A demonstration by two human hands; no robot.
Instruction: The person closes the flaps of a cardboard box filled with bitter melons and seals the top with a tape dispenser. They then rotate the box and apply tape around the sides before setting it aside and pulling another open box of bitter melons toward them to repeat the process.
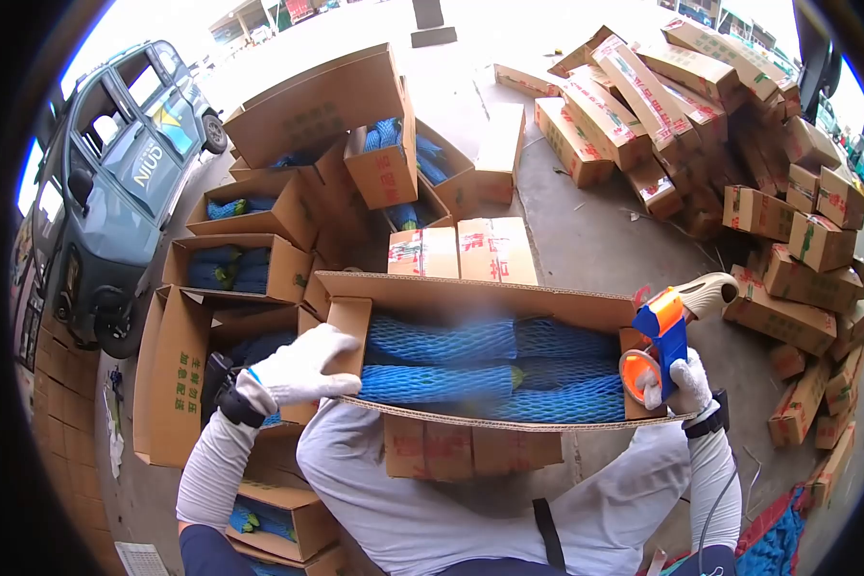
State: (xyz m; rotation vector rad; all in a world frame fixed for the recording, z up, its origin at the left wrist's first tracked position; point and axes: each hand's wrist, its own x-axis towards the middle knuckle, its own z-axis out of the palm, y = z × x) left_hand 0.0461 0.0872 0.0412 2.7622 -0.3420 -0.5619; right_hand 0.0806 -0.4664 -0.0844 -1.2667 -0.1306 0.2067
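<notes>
An open cardboard box point(586, 300) rests across my lap, its long flaps spread. Inside lie several produce pieces point(442, 384) wrapped in blue foam netting, with bits of green showing. My left hand point(307, 370), white-gloved, is at the box's left end with thumb and fingers apart, the fingertips at the cardboard. In my gloved right hand point(686, 384) is a blue and orange tape dispenser point(664, 331) with a beige tape roll point(708, 294), held at the box's right end. The fingers are closed round its blue handle.
Open boxes point(250, 269) with blue-netted contents crowd the left. Two taped boxes point(461, 252) stand just beyond my box, and others sit below it. A large heap of closed boxes point(634, 115) spreads over the right. A grey-blue vehicle point(125, 182) is parked at far left.
</notes>
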